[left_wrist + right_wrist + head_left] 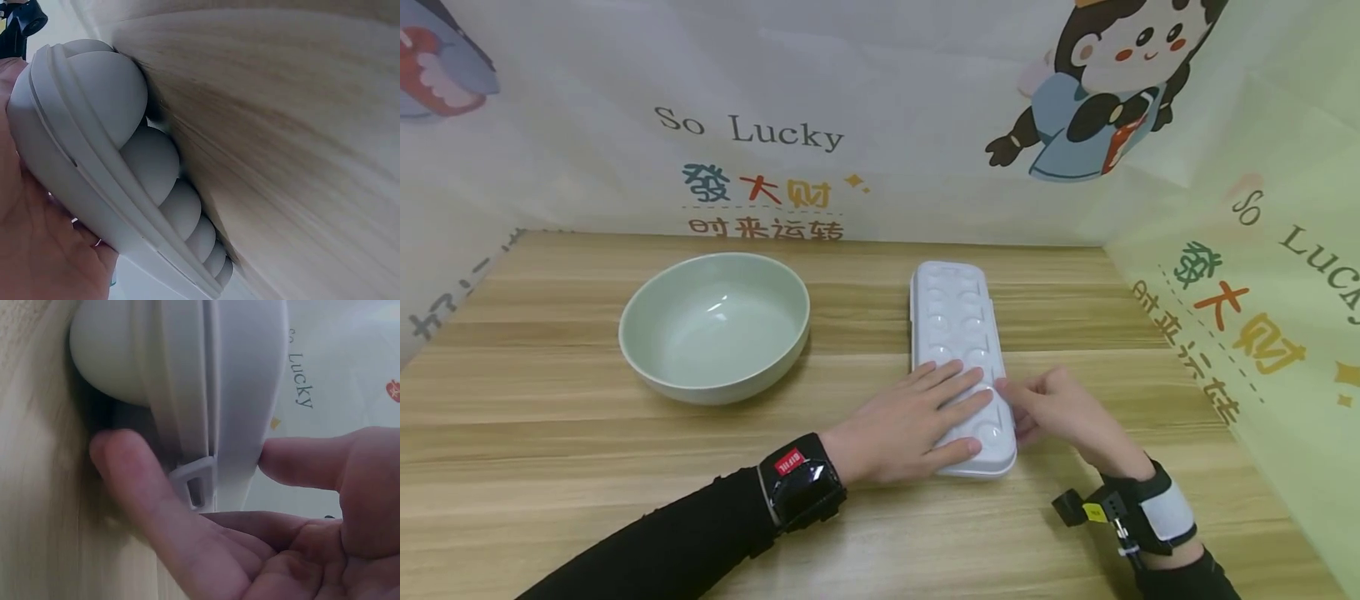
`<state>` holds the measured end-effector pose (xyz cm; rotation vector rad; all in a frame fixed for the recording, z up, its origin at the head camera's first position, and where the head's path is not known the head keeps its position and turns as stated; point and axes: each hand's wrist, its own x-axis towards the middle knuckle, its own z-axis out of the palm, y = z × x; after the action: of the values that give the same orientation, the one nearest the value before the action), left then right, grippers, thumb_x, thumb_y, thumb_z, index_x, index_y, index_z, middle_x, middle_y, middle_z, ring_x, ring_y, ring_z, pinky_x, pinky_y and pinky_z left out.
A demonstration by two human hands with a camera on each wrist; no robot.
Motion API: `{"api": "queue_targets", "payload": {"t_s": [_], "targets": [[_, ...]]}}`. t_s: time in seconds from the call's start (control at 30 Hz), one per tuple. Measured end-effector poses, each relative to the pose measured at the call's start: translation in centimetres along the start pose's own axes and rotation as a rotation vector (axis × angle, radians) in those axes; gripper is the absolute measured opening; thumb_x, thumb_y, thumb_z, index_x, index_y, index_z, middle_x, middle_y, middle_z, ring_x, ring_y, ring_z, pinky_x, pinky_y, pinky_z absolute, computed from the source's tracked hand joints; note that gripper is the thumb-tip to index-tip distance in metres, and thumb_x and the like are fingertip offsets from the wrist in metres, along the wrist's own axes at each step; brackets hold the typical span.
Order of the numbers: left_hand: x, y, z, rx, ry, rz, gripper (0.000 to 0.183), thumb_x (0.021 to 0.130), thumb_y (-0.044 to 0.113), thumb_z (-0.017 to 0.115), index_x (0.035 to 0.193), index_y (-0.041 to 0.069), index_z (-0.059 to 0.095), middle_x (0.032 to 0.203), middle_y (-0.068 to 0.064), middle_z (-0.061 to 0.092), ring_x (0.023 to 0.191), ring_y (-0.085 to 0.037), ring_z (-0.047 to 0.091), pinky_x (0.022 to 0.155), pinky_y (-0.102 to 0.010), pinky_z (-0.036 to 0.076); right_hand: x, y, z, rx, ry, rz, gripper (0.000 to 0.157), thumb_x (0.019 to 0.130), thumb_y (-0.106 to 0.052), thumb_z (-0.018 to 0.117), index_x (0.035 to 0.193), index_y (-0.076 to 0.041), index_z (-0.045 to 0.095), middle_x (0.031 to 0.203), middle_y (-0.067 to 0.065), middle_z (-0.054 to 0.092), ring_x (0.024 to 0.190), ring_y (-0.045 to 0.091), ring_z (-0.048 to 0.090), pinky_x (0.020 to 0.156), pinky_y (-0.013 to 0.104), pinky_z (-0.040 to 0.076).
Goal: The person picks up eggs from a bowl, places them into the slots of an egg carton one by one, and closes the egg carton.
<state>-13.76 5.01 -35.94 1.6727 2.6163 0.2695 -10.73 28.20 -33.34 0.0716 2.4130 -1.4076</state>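
Note:
A white lidded plastic egg box (953, 287), with two rows of round bumps on its lid, stands lengthwise on the table. My left hand (913, 421) rests flat on the near half of the lid, fingers spread. At the box's right side is my right hand (1056, 408). In the right wrist view, its thumb (300, 461) touches the lid's side while the index finger (140, 481) reaches to the underside of the rim, beside a small latch (199, 484). Rounded egg cups (150, 164) show beneath the box in the left wrist view. The lid hides the inside.
A pale green bowl (715, 325) stands left of the box, apart from it, with nothing visible inside. The wood-grain table (850, 533) is bordered at the back and sides by a printed sheet (910, 100).

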Motion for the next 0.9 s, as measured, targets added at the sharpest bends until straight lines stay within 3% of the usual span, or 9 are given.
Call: {"api": "queue_targets", "payload": {"t_s": [0.2,0.47,0.9], "targets": [[0.00,0.03,-0.17,0.037,0.003,0.012,0.062,0.106,0.051,0.024,0.157,0.015,0.025,0.161,-0.009,0.016,0.147,-0.027,0.009,0.116,-0.039,0.004,-0.04,-0.20,-0.17,0.003,-0.035,-0.003,0.042,0.103,-0.026,0.052,0.105,0.014,0.067,0.084,0.018,0.071,0.076,0.029,0.071,0.066,0.039,0.058],[-0.08,-0.10,-0.06,0.075,-0.011,0.011,0.062,0.106,0.051,0.023,0.157,0.016,0.024,0.162,-0.008,0.014,0.147,-0.028,0.009,0.116,-0.040,0.004,0.30,-0.15,-0.31,0.094,-0.064,0.045,0.041,0.103,-0.023,0.053,0.107,0.017,0.064,0.088,0.022,0.070,0.080,0.032,0.070,0.070,0.040,0.057],[-0.23,-0.56,0.40,-0.006,0.007,0.035,0.063,0.105,0.051,0.027,0.157,0.015,0.023,0.162,-0.007,0.014,0.147,-0.027,0.006,0.116,-0.040,0.001,0.49,0.52,-0.45,0.188,-0.127,0.028,0.041,0.103,-0.021,0.054,0.106,0.019,0.062,0.089,0.025,0.068,0.080,0.036,0.070,0.071,0.043,0.057]]}}
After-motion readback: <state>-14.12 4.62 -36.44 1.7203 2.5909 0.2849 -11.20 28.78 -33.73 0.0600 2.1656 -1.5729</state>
